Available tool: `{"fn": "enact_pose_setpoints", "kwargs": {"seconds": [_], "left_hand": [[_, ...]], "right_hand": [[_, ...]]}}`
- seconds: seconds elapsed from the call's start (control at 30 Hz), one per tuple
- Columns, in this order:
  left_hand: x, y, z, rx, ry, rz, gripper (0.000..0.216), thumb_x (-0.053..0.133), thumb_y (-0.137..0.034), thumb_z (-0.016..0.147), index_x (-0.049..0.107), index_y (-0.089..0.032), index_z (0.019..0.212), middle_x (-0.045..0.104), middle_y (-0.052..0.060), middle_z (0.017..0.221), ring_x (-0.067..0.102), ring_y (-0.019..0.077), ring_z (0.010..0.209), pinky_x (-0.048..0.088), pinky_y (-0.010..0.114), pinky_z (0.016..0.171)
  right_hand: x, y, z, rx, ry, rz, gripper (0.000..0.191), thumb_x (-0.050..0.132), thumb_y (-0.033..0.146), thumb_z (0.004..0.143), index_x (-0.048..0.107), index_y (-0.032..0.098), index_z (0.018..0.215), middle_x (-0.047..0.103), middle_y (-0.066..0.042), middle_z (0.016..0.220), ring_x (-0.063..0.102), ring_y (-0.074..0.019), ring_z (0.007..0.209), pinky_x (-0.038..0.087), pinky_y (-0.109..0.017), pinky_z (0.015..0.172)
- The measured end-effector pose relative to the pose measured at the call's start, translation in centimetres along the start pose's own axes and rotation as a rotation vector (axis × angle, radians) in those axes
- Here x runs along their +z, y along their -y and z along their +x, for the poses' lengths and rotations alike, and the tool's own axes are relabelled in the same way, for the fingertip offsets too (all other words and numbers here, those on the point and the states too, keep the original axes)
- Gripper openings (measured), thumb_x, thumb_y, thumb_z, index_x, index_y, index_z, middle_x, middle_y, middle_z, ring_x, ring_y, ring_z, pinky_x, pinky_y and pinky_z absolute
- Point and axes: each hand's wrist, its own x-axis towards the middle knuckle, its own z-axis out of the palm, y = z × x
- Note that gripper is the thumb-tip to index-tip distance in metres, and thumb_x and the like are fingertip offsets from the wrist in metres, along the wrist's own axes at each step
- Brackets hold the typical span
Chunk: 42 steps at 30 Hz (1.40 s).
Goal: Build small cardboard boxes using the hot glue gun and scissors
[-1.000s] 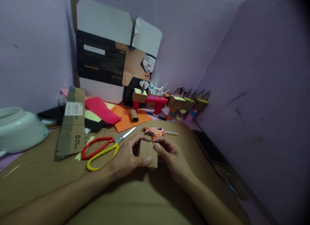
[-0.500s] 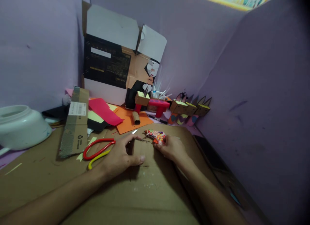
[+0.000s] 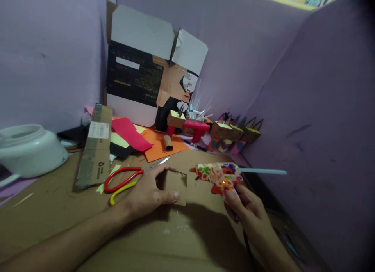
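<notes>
Purple-walled tabletop, cardboard-covered. Your left hand (image 3: 148,192): fingers clamped on small cardboard piece (image 3: 177,183), mid-tabletop. Your right hand (image 3: 246,205): fingers wrapped tight round floral glue gun (image 3: 218,173), just beside it. Scissors (image 3: 123,179) lie leftward.

A: Glue guns?
B: Two: a floral gun (image 3: 218,174) and a red gun (image 3: 195,127).
A: Scissors (image 3: 124,180)?
B: One pair. Also one bowl (image 3: 29,151), one tube (image 3: 168,142) and one card square (image 3: 177,183).
A: Little boxes (image 3: 234,132)?
B: Four.
A: Hands?
B: Two: left hand (image 3: 146,192), right hand (image 3: 246,205).
</notes>
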Motion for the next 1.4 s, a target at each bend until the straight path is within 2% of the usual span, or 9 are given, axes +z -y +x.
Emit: {"fn": "enact_pose_setpoints", "kwargs": {"seconds": [0.1,0.2,0.4,0.57,0.67,0.77,0.93,1.17,1.4], "left_hand": [[0.0,-0.1,-0.1,-0.015,0.011,0.022,0.059,0.074,-0.029,0.061,0.051,-0.017,0.115,0.069,0.009,0.104,0.065,0.0290,0.094,0.052,0.039,0.078],[0.1,0.0,-0.2,-0.019,0.016,0.022,0.061,0.074,-0.029,0.061,0.050,-0.018,0.117,0.069,0.009,0.105,0.065,0.0294,0.095,0.052,0.039,0.079],[0.2,0.1,-0.2,0.002,0.000,0.064,0.059,0.073,-0.027,0.062,0.051,-0.019,0.115,0.069,0.008,0.105,0.063,0.0290,0.099,0.050,0.039,0.083],[0.5,-0.3,-0.3,0.015,-0.021,0.148,0.056,0.073,-0.029,0.061,0.054,-0.019,0.113,0.069,0.006,0.099,0.063,0.0295,0.095,0.049,0.040,0.081],[0.5,-0.8,-0.5,0.005,-0.031,0.239,0.057,0.072,-0.028,0.061,0.055,-0.020,0.115,0.068,0.006,0.101,0.062,0.0298,0.093,0.048,0.041,0.079],[0.5,-1.0,-0.6,0.000,-0.023,0.261,0.060,0.071,-0.027,0.061,0.054,-0.022,0.119,0.066,0.006,0.108,0.061,0.0294,0.095,0.048,0.041,0.081],[0.5,-0.8,-0.3,0.005,-0.006,0.185,0.065,0.072,-0.027,0.060,0.053,-0.021,0.122,0.067,0.007,0.110,0.061,0.0295,0.099,0.049,0.040,0.084],[0.7,-1.0,-0.3,0.011,-0.019,0.198,0.065,0.072,-0.025,0.059,0.055,-0.021,0.122,0.065,0.008,0.114,0.063,0.0278,0.092,0.051,0.038,0.079],[0.7,-1.0,-0.3,0.006,0.014,0.212,0.063,0.072,-0.024,0.061,0.054,-0.019,0.121,0.070,0.005,0.099,0.065,0.0258,0.088,0.052,0.036,0.080]], "right_hand": [[-0.5,-0.6,-0.7,-0.183,0.015,-0.168,0.018,0.058,0.033,0.083,0.064,0.019,0.091,0.059,0.001,0.066,0.052,-0.0135,0.057,0.042,-0.021,0.051],[-0.8,-1.0,-0.9,-0.295,0.006,-0.292,0.018,0.055,0.026,0.085,0.065,0.020,0.099,0.061,0.001,0.066,0.053,-0.0144,0.057,0.042,-0.020,0.050],[-0.9,-0.8,-1.1,-0.435,-0.084,-0.426,0.010,0.055,0.022,0.084,0.065,0.019,0.085,0.054,0.003,0.057,0.049,-0.0125,0.049,0.039,-0.020,0.047],[-0.3,-0.1,-1.4,-0.532,-0.039,-0.491,0.017,0.056,0.022,0.083,0.058,0.019,0.066,0.050,0.004,0.050,0.048,-0.0109,0.042,0.037,-0.020,0.041],[-0.1,0.0,-1.4,-0.560,-0.039,-0.499,0.017,0.057,0.022,0.084,0.057,0.020,0.067,0.055,0.003,0.053,0.053,-0.0117,0.043,0.040,-0.020,0.044],[0.0,-0.1,-1.3,-0.606,-0.047,-0.495,0.005,0.057,0.018,0.083,0.060,0.021,0.080,0.062,0.001,0.062,0.061,-0.0142,0.052,0.046,-0.020,0.050],[0.1,0.1,-1.2,-0.667,-0.034,-0.479,0.025,0.058,0.012,0.081,0.059,0.023,0.104,0.068,-0.001,0.076,0.067,-0.0159,0.061,0.050,-0.021,0.054],[0.1,0.7,-1.2,-0.689,0.017,-0.474,0.020,0.058,0.009,0.080,0.058,0.021,0.096,0.068,-0.003,0.078,0.067,-0.0152,0.062,0.050,-0.021,0.055],[0.8,0.7,-1.1,-0.723,-0.024,-0.544,0.034,0.056,0.007,0.080,0.056,0.022,0.111,0.073,-0.003,0.086,0.071,-0.0156,0.069,0.052,-0.020,0.059]]}}
